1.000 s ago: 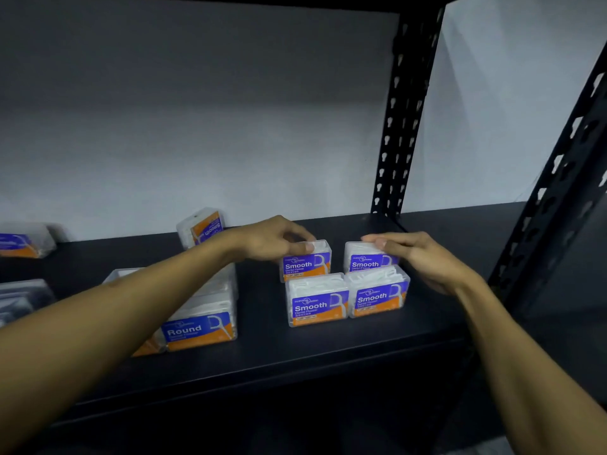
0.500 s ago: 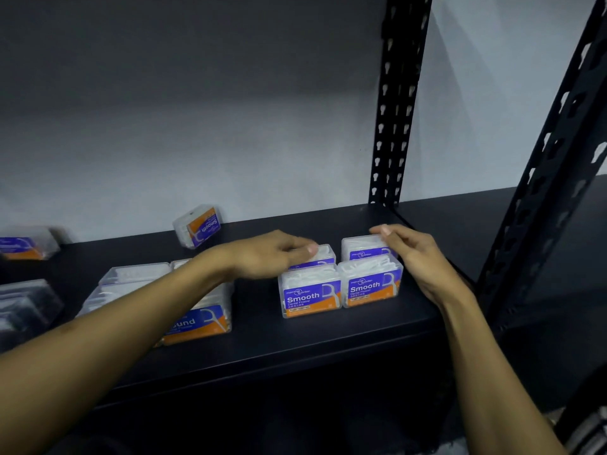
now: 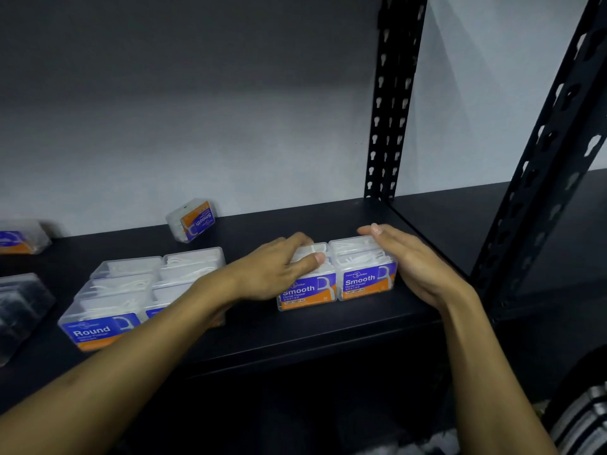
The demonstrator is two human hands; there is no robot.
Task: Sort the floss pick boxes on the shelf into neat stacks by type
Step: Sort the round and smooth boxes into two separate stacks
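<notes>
On the black shelf (image 3: 328,326) in front of us, our hands frame a small block of "Smooth" floss pick boxes. Our left hand (image 3: 279,270) lies over the left Smooth box (image 3: 308,292), fingers loosely bent across its clear lid with the thumb resting on top; it covers part of the label. Our right hand (image 3: 417,264) stands edge-on against the right side of the right Smooth box (image 3: 366,280), fingers straight and together, reaching past its back corner. Neither hand curls round a box; both press flat. These 2 front boxes sit touching side by side, labels facing us, and more clear lids show just behind them, though we cannot tell how many boxes are there.

To the left, well apart from this block, a group of "Round" boxes (image 3: 98,330) sits in 2 columns, partly hidden by our left forearm. Behind, near the grey wall (image 3: 197,110), 1 stray Smooth box (image 3: 192,220) stands tipped on its end. At the far left edge another purple-and-orange box (image 3: 19,239) lies by the wall, and dark packs (image 3: 19,303) sit below it. A perforated black upright (image 3: 391,103) rises at the shelf's back right corner.
</notes>
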